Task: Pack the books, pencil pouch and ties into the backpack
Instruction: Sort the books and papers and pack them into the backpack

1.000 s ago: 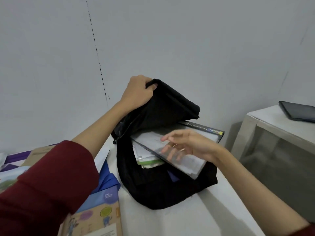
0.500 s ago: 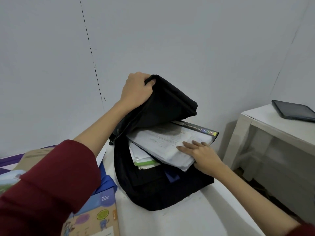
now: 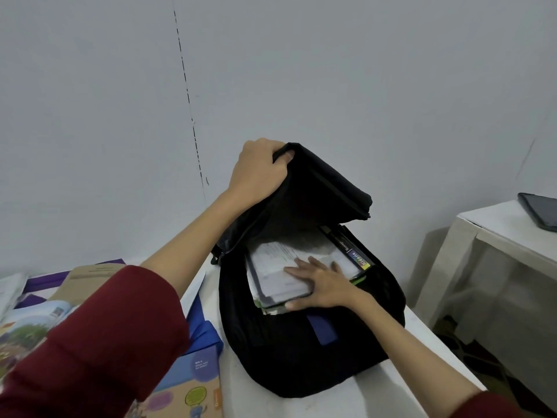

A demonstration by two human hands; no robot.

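A black backpack (image 3: 301, 351) lies on the white table (image 3: 346, 399) with its mouth open toward me. My left hand (image 3: 259, 170) grips the top flap and holds it up. Inside sits a stack of books; the top one is a clear-covered white book (image 3: 277, 267), with a dark spine with coloured lettering (image 3: 355, 256) beside it. My right hand (image 3: 322, 286) lies flat on the white book, fingers straight, thumb at the stack's lower edge. More books (image 3: 196, 381) lie on the table at left. I see no pencil pouch or ties.
A blue folder or box (image 3: 208, 330) lies beside the backpack, with brown and purple covers (image 3: 90, 276) behind it. A second white table (image 3: 497, 236) stands at right carrying a dark tablet (image 3: 539, 211). A grey wall is close behind.
My right hand has pushed the white book deeper into the backpack, so it no longer sticks out to the right. My left hand keeps holding the flap up.
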